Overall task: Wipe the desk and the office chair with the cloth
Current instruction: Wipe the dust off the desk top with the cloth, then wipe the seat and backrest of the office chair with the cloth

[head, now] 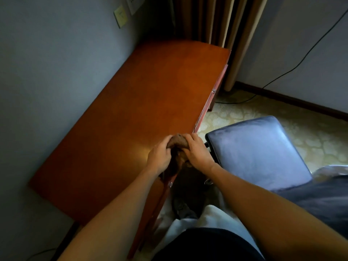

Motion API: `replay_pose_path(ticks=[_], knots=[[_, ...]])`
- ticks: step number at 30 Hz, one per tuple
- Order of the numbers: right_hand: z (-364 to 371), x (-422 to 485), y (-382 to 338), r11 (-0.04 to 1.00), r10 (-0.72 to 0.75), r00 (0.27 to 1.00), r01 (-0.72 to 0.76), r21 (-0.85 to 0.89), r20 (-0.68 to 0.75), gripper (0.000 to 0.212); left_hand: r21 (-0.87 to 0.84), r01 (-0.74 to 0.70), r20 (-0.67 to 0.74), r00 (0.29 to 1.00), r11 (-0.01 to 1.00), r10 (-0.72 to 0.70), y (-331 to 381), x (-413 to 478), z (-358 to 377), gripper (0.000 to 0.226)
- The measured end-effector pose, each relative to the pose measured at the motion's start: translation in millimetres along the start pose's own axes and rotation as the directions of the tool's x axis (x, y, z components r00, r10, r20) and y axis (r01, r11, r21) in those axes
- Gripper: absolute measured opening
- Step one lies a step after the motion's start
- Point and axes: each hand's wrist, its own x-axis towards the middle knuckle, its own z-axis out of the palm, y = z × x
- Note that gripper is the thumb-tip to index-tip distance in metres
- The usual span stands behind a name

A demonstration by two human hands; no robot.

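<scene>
The cloth (178, 143) was gripped in a bunch by the curled fingers of the left hand (160, 157) and right hand (197, 154) at the front edge of the counter (150, 91), beside the chair (258, 151), and was judged best flattened before overlapping strokes were made.

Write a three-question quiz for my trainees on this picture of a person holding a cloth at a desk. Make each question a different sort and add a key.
1. True or false: the left hand alone holds the cloth.
2. Where does the blue chair seat stand? A) beside the desk, to the person's right; B) on top of the desk; C) pushed fully under the desk.
3. Fill in: behind the desk's far end hangs a beige ____.
Key: 1 false, the right hand grips it too; 2 A; 3 curtain.
</scene>
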Motion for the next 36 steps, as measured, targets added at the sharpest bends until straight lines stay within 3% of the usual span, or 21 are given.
replay_pose_path(ticks=[5, 8, 13, 19, 24, 27, 29, 32, 36], knots=[[-16.6, -42.3, 5.1, 0.989, 0.031, 0.999, -0.029, 0.148, -0.011, 0.044, -0.09, -0.013, -0.037, 0.999, 0.996, 0.01, 27.6, -40.3, 19.4, 0.043], [-25.6, -61.3, 17.9, 0.986, 0.027, 1.0, -0.027, 0.167, -0.003, 0.046, 0.025, -0.03, -0.066, 0.997, 0.999, 0.031, 35.7, -58.6, 35.0, 0.043], [-38.3, -103.2, 38.1, 0.999, 0.015, 0.999, -0.013, 0.041, -0.032, 0.042, 0.058, -0.115, -0.048, 0.992, 0.992, 0.118, 45.9, -86.2, 49.7, 0.038], [-59.5, -136.9, 26.7, 0.997, -0.027, 0.983, 0.012, -0.082, -0.183, 0.035, 0.086, -0.144, -0.087, 0.985, 0.986, 0.152, 62.8, -118.4, 40.0, 0.029], [-70.4, -159.9, -3.5, 0.996, 0.006, 0.982, -0.023, -0.087, -0.187, 0.038, 0.202, -0.091, -0.222, 0.965, 0.975, 0.136, 70.6, -138.8, 24.3, 0.026], [-69.3, -177.2, -28.1, 0.996, 0.081, 0.974, -0.085, -0.01, -0.211, 0.036, 0.117, -0.131, -0.217, 0.964, 0.984, 0.155, 71.0, -154.5, 15.3, 0.03], [-67.2, -191.7, -42.6, 0.991, 0.118, 0.966, -0.099, 0.094, -0.228, 0.032, -0.075, -0.191, -0.117, 0.976, 0.979, 0.182, 62.5, -166.0, 9.3, 0.031], [-65.5, -214.8, -65.3, 0.974, 0.139, 0.963, -0.091, 0.207, -0.23, 0.025, -0.35, -0.29, -0.033, 0.954, 0.891, 0.298, 46.4, -177.8, 0.4, 0.027], [-53.9, -230.5, -75.9, 0.994, 0.1, 0.959, -0.086, 0.061, -0.265, 0.03, -0.329, -0.378, -0.093, 0.925, 0.865, 0.369, 35.6, -192.0, -10.9, 0.018]])
